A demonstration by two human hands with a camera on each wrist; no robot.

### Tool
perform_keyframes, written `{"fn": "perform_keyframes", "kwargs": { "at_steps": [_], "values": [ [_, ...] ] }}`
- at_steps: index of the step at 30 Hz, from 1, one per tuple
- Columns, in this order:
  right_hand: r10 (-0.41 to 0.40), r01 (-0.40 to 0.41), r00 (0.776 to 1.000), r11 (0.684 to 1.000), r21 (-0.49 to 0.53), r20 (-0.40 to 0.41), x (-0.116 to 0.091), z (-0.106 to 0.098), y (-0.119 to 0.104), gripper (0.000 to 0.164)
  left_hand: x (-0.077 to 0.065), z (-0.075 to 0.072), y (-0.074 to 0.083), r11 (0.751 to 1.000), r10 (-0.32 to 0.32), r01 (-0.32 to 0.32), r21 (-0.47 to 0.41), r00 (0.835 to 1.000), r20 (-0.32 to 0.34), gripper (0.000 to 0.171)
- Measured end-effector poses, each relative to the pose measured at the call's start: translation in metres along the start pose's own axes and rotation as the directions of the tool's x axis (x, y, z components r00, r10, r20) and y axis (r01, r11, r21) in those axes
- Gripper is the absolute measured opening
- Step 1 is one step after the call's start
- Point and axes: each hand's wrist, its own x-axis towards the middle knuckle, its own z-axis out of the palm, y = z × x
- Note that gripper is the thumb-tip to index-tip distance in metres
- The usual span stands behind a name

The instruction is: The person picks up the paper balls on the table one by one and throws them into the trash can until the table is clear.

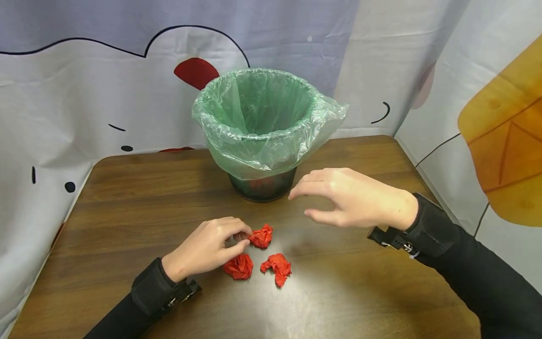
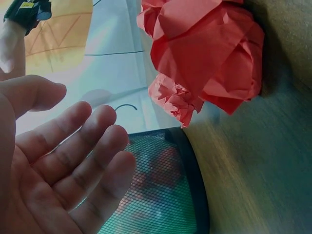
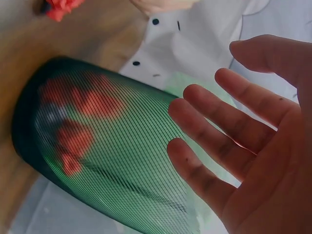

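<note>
Three crumpled red paper pieces lie on the table before me: a far one (image 1: 262,236), a near left one (image 1: 239,267) and a flatter near right one (image 1: 278,268). My left hand (image 1: 210,246) hovers over the near left ball, fingertips close to the far one. In the left wrist view its fingers (image 2: 109,141) are loosely bent, holding nothing, with a large red paper ball (image 2: 209,53) beyond them. Relaxed and bare, my right hand (image 1: 349,200) hangs in the air just right of the mesh bin (image 1: 262,190). A green plastic bag (image 1: 254,155) lines that bin.
Through the mesh in the right wrist view, red crumpled paper (image 3: 75,139) shows at the bin's bottom. The brown wooden table (image 1: 139,202) ends at a printed cloth backdrop (image 1: 106,103) behind and at the sides. The bag's rim flares out to the right.
</note>
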Motion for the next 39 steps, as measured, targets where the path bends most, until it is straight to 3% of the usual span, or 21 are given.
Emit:
{"fn": "perform_keyframes", "kwargs": {
  "at_steps": [11,31,39],
  "values": [
    [-0.036,0.033,0.997,0.999,0.043,0.061,-0.003,0.032,-0.004,0.033,-0.001,0.001,0.000,1.000,-0.006,0.006,0.001,1.000,-0.002,0.011],
    [-0.059,0.048,0.988,0.996,0.080,0.145,-0.003,0.072,-0.014,0.035,0.000,0.001,0.000,1.000,-0.005,0.005,-0.004,1.000,0.001,0.013],
    [-0.071,0.063,0.978,0.997,0.045,0.195,0.003,0.094,-0.023,0.049,-0.001,0.000,-0.001,1.000,-0.011,0.011,-0.010,1.000,0.001,0.014]
  ]
}}
